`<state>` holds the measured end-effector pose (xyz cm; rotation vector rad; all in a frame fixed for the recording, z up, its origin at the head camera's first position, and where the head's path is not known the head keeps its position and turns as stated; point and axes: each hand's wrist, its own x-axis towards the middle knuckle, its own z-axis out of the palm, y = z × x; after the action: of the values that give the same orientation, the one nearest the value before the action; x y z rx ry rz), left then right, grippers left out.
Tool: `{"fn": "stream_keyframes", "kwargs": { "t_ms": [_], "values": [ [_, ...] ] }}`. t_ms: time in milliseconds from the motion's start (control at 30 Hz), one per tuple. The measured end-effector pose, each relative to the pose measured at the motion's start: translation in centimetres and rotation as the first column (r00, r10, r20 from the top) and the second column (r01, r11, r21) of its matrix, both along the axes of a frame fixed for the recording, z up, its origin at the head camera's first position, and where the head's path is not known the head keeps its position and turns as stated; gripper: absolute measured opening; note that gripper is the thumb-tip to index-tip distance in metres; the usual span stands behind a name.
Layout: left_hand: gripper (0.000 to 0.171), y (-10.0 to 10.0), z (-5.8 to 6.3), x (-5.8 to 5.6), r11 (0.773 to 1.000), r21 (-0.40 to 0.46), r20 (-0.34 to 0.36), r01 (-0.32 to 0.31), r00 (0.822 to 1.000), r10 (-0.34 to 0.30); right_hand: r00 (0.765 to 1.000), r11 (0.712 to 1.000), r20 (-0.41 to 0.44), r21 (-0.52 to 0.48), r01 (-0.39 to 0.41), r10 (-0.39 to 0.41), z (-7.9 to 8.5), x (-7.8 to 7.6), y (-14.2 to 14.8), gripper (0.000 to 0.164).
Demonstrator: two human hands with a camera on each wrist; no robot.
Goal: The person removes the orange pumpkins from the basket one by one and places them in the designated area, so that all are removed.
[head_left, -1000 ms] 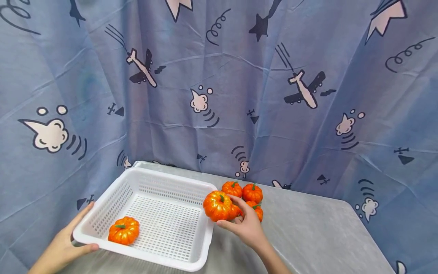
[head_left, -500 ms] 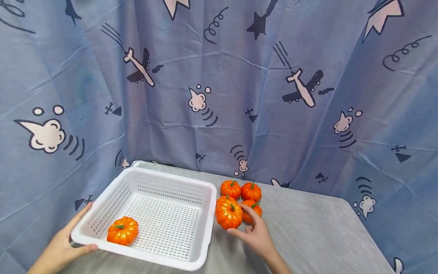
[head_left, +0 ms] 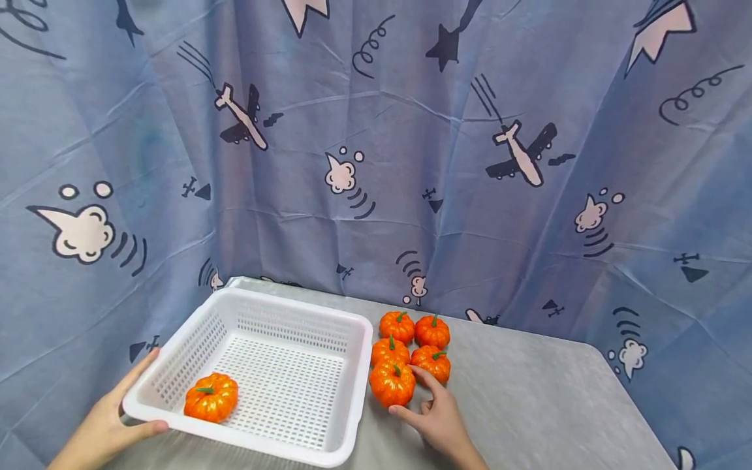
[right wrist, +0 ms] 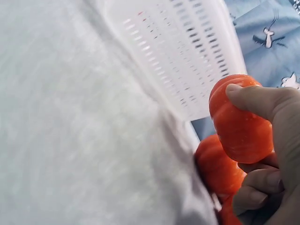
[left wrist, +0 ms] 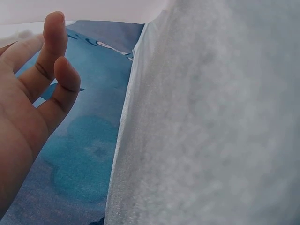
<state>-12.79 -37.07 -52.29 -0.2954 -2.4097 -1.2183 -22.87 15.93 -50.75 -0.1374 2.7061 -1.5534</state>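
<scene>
A white slatted plastic basket [head_left: 346, 418] stands on the left of the table, with one small orange pumpkin [head_left: 211, 397] in its near left corner. My left hand [head_left: 108, 414] holds the basket's near left corner, thumb along the front and fingers along the left side. In the left wrist view, that hand's lower fingers [left wrist: 65, 89] are below the white basket edge. My right hand [head_left: 437, 418] pinches a second orange pumpkin [head_left: 392, 384] between thumb and fingers, just right of the basket. Behind it is a cluster of several similar pumpkins [head_left: 432, 331] with green stems.
The grey table [head_left: 529, 391] extends to the right of the pumpkins and ends at a rounded far right corner. A blue curtain [head_left: 388, 163] printed with planes and stars hangs behind and at both sides.
My right hand has carried its pumpkin from over the basket's right rim rightward, then down and nearer, in front of the cluster. My left hand stays on the basket.
</scene>
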Motion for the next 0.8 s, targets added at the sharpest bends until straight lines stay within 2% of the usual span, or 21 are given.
{"fn": "stream_keyframes", "kwargs": {
  "t_ms": [233,400,500,800],
  "values": [
    [0.118,0.1,0.1,0.1,1.000,0.002,-0.012,0.004,1.000,-0.004,0.999,0.999,-0.005,-0.012,-0.052,0.052,-1.7,-0.4,0.4,0.083],
    [0.119,0.1,0.1,0.1,1.000,0.007,-0.011,0.010,1.000,-0.010,0.993,0.993,-0.022,0.044,-0.113,0.114,-2.5,-0.4,0.7,0.083],
    [0.119,0.1,0.1,0.1,1.000,0.003,-0.015,0.012,1.000,-0.012,0.991,0.989,-0.028,0.079,-0.127,0.129,-2.7,-0.5,0.8,0.087],
    [0.120,0.0,-0.1,0.1,1.000,0.003,-0.016,0.006,1.000,-0.006,0.985,0.980,-0.007,0.096,-0.172,0.173,-2.7,-0.8,1.0,0.087]
  ]
}}
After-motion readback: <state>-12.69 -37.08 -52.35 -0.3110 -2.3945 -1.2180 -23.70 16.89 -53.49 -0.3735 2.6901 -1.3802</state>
